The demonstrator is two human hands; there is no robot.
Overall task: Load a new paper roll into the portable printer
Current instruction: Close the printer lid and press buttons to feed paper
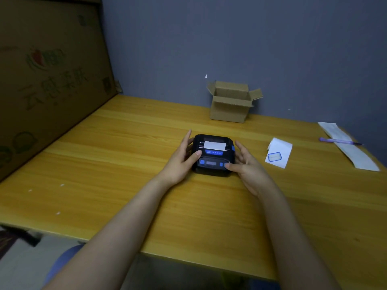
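A black portable printer (212,164) with blue buttons lies flat in the middle of the wooden table (125,164). Its lid looks closed, and a short white paper strip (214,145) sticks out of the slot near its far edge. My left hand (182,162) cups the printer's left side, thumb resting on the top near a blue button. My right hand (247,164) lies against the right side, fingers spread, thumb tip touching the front right corner by a blue button.
A small open cardboard box (230,105) stands at the back by the wall. A white label sheet (278,155) lies right of the printer. Farther right are a long paper strip (351,149) and a purple pen (339,141). A big carton (48,80) leans at left.
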